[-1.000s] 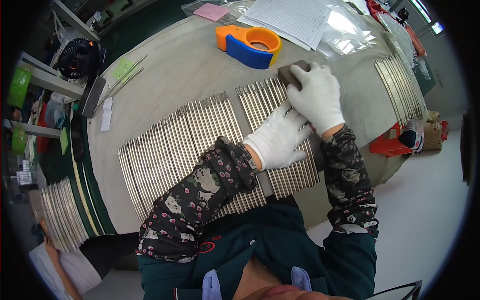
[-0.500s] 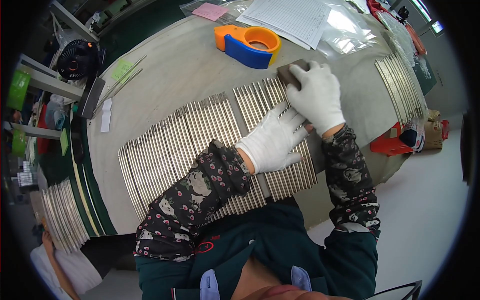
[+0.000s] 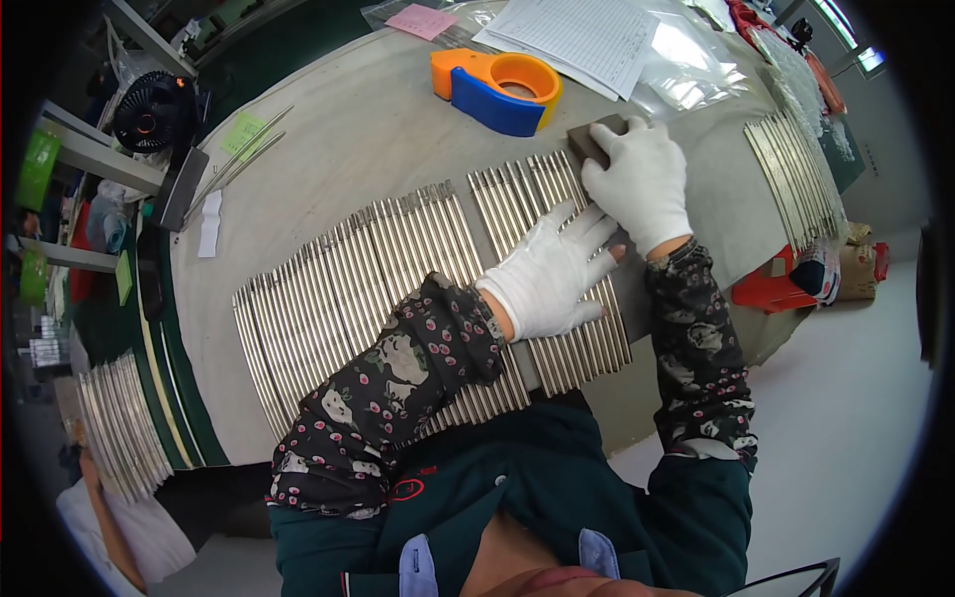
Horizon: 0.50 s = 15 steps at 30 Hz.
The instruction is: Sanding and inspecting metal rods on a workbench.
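Note:
A long row of thin metal rods (image 3: pixel 358 289) lies side by side on the grey table (image 3: pixel 338 129). My left hand (image 3: pixel 549 275), in a white glove, lies flat with spread fingers on the rods near the right end of the row. My right hand (image 3: pixel 642 179), also gloved, grips a small dark grey block (image 3: pixel 589 141) and presses it on the far ends of the rods beside the left hand.
An orange and blue tape dispenser (image 3: pixel 497 88) stands just beyond the block. Papers in clear sleeves (image 3: pixel 597 35) lie at the back. More rods (image 3: pixel 791 179) lie at the right, others (image 3: pixel 119 428) at the lower left. A black fan (image 3: pixel 151 109) stands at the far left.
My right hand with the block has slid a little along the far ends of the rods. The left hand stays flat on the rods, nearly unmoved.

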### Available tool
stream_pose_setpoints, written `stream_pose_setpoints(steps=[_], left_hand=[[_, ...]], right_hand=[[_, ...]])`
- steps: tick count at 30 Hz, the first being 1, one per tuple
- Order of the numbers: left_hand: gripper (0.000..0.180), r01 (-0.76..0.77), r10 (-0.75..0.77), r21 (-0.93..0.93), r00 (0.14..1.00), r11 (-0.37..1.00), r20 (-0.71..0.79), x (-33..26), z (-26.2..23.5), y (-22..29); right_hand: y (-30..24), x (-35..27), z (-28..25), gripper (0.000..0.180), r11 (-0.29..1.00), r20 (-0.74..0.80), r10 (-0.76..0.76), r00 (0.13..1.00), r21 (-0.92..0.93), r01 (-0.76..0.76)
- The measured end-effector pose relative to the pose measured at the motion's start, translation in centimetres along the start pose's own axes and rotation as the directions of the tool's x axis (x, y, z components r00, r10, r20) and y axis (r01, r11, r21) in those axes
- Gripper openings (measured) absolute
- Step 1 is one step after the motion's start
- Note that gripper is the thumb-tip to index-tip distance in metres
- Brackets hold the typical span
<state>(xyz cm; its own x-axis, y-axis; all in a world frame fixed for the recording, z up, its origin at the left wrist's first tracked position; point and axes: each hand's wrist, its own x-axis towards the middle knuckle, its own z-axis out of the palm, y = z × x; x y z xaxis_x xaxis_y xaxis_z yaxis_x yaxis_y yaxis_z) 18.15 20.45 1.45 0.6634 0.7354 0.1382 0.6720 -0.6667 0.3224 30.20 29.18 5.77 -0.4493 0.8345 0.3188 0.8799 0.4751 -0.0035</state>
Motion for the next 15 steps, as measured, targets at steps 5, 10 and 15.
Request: stream_pose_setpoints(steps=[5,10,15], left_hand=[[0.063,-0.009,0.009,0.011,1.000,1.000,0.000,-0.2,-0.1,-0.4],[0.061,-0.010,0.010,-0.001,0.999,1.000,-0.046,0.0,0.5,-0.4],[0.066,-0.046,0.058,0.078,0.987,0.996,-0.153,-0.1,0.4,-0.2]], right_hand=[[-2.4,-1.3,0.5,0.040,0.988,-0.009,-0.131,0.991,0.084,0.131],[-1.5,-0.3,-0.4,0.038,0.999,0.026,0.011,1.000,0.047,-0.012],[0.1,1.5,-1.7,0.038,0.968,0.220,0.236,0.947,-0.142,-0.208]])
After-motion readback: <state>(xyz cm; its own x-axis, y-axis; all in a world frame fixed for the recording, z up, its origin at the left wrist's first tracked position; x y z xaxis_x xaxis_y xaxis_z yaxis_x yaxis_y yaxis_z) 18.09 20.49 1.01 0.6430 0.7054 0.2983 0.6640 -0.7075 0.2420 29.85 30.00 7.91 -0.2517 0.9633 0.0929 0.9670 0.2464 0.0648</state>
